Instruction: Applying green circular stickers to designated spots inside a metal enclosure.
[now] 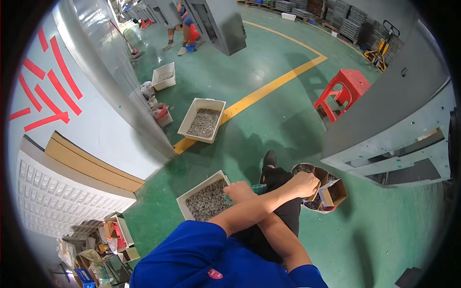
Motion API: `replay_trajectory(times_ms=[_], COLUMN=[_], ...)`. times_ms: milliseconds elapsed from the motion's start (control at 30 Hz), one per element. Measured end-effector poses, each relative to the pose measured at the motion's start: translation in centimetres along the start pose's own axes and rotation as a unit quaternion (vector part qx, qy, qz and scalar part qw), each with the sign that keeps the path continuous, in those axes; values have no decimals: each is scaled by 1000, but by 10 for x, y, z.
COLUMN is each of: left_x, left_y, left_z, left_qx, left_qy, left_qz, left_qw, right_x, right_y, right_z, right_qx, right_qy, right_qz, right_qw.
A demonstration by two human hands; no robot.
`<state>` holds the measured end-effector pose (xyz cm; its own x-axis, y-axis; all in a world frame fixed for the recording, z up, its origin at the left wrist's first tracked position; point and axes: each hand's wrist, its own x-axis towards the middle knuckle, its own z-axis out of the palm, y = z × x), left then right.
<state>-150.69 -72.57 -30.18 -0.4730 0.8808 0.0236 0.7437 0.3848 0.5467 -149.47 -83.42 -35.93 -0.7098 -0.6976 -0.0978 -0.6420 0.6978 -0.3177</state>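
My forearms are crossed, the left over the right. My left hand, at the right, is closed at the edge of an open brown cardboard box; its fingertips are partly hidden. A second open cardboard box stands beside it, over round containers of small dark pieces. My right hand, at the left, is closed against a green gridded piece, mostly hidden by the hand and wrist. Just beyond that hand, a white bin on the floor holds many small grey pieces.
Another white bin stands ahead on a yellow floor line, with a third bin farther off. A red stool and grey machine panels are at the right. A white wall rises left. A person's legs show far ahead.
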Motion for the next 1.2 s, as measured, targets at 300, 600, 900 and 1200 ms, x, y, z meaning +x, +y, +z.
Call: replay_trajectory(times_ms=[300, 600, 900, 1200], left_x=[47, 81, 100, 45], left_y=[-110, -227, -302, -314], left_z=[-23, -269, -355, -358], left_qx=[-390, -120, -245, 5], left_qy=[176, 657, 488, 562], left_qz=[-14, -166, -64, -82], left_qw=[904, 726, 835, 823], right_x=[1, -13, -12, -9], right_y=[-3, 18, 19, 10], right_z=[-4, -12, -22, -39], right_qx=[117, 101, 91, 91], right_qy=[146, 60, 67, 36], right_qz=[14, 66, 41, 28], right_qw=[982, 991, 993, 995])
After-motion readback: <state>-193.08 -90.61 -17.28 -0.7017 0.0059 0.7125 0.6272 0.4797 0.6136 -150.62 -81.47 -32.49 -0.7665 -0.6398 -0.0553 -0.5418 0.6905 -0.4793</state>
